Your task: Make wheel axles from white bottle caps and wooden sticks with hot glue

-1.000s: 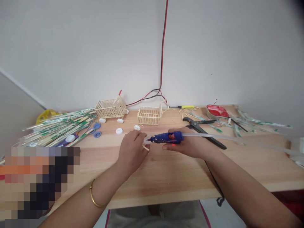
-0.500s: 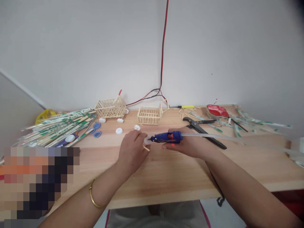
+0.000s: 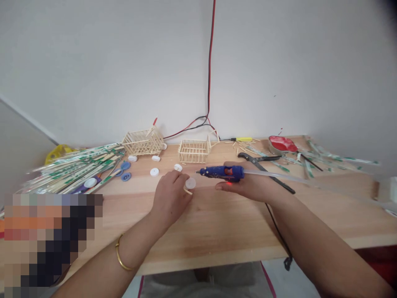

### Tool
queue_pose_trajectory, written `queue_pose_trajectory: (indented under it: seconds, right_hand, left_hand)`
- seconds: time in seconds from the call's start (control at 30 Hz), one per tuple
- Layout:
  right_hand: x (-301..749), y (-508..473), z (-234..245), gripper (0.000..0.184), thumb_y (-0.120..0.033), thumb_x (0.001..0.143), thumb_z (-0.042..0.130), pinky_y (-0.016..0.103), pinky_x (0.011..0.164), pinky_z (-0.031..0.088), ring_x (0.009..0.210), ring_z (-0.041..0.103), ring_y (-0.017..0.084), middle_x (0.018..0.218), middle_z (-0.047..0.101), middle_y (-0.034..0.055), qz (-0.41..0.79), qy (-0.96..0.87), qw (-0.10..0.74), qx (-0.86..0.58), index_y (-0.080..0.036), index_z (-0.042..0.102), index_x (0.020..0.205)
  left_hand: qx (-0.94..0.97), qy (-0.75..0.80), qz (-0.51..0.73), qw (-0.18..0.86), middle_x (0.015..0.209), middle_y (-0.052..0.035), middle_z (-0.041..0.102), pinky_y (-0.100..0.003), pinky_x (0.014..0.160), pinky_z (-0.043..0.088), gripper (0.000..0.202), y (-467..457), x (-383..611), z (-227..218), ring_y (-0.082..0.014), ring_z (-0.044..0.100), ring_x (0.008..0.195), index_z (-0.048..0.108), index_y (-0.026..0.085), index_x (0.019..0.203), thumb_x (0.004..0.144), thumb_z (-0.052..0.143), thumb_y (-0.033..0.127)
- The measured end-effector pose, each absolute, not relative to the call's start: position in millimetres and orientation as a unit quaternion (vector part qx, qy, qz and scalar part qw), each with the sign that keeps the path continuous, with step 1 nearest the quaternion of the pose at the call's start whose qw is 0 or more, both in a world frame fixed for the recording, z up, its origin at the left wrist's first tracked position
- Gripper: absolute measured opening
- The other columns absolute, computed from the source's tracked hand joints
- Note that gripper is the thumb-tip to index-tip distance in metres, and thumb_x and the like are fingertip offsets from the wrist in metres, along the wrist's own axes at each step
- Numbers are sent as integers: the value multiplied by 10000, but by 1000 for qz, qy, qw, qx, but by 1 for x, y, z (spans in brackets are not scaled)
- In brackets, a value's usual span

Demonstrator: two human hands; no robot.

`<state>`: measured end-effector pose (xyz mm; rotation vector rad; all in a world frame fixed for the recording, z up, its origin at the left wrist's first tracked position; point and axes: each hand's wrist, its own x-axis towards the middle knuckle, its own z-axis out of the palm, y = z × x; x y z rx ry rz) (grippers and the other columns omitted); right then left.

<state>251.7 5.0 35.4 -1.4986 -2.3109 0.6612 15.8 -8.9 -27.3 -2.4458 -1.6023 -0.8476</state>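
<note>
Left hand point(image 3: 170, 199) grip pinches stick point(image 3: 187, 191) bearing white cap point(image 3: 190, 183), mid table point(image 3: 217, 231). Right hand point(image 3: 249, 188) grip wraps glue gun point(image 3: 221, 172), nozzle just off cap at 2 o'clock. Cart point(image 3: 143, 142) at 11 o'clock already wheeled; basket point(image 3: 194, 150) at 12 likely awaits wheels.

Wooden table point(image 3: 217, 231) against a pale wall. Far left: a bundle of wrapped chopsticks point(image 3: 71, 171), with a yellow object point(image 3: 58, 151) behind it. Blue caps point(image 3: 125, 176) and white caps point(image 3: 154, 171) lie beside the bundle. Rear centre: a stick-built cart point(image 3: 143, 142) and an open stick basket point(image 3: 194, 150). Right: black shears point(image 3: 248, 157), a yellow-handled tool point(image 3: 244, 139) and a red dish point(image 3: 283, 143). Red and black wires point(image 3: 210, 62) run down the wall.
</note>
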Motion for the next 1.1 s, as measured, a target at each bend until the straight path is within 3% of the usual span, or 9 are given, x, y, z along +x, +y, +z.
queue_pose_trajectory:
  seconds: [0.17,0.3,0.47,0.63,0.73,0.8,0.87,0.97,1.1]
  right_hand:
    - [280,11,39,368,-549,719,600,244,519,348,639,546,168,772,595,26,143,-813,72,-560,-205,524,823]
    - [285,23,25,263,-426,765,559,246,543,339,669,550,173,845,586,67,91,-798,54,-593,-183,499,848]
    - [285,42,4,314,-404,710,624,257,602,365,741,557,191,901,585,90,79,-810,78,-575,-163,541,894]
    - [299,46,0,355,-405,644,689,268,598,378,714,550,193,823,599,64,120,-821,50,-556,-151,598,875]
    - [293,35,13,405,-404,647,710,300,653,418,770,570,211,924,603,92,101,-819,109,-555,-162,612,957]
    - [274,23,24,276,-359,735,655,326,723,430,809,568,210,913,612,91,70,-819,205,-532,-173,619,936]
    - [246,11,32,188,-317,786,617,294,718,446,786,574,172,895,625,61,131,-836,281,-453,-186,610,921]
    - [202,0,33,161,-265,803,615,243,713,461,775,590,129,894,641,29,265,-855,304,-327,-199,598,950]
    - [178,0,20,54,-223,837,571,245,714,448,764,580,133,793,630,21,263,-877,313,-254,-187,595,805]
  left_hand:
    - [-802,-525,-283,38,812,-59,613,-340,725,442,83,-8,12,-27,-213,564,814,621,173,813,763,572,219]
    - [-807,-515,-287,32,832,-62,615,-334,717,436,98,-8,9,-27,-209,560,811,609,175,835,748,605,219]
    - [-805,-508,-305,14,832,-58,612,-337,723,438,125,-9,7,-26,-214,561,826,575,175,834,736,633,227]
    - [-784,-518,-340,-37,808,-37,597,-320,701,441,114,-11,7,-21,-192,561,797,545,176,810,732,616,217]
    - [-774,-529,-339,-75,794,-30,592,-302,681,435,95,-12,8,-19,-179,560,780,547,171,795,728,611,196]
    - [-770,-534,-335,-99,793,-26,599,-291,668,431,108,-12,10,-18,-172,561,767,554,169,788,713,628,191]
    - [-767,-535,-332,-122,790,-21,606,-279,649,428,126,-13,14,-18,-163,562,746,563,170,783,699,648,209]
    - [-764,-533,-336,-139,751,-6,602,-259,605,415,104,-15,22,-19,-149,554,694,570,173,758,687,641,198]
    - [-774,-519,-331,-148,701,9,588,-246,596,405,68,-16,27,-21,-138,555,676,550,175,702,687,586,120]
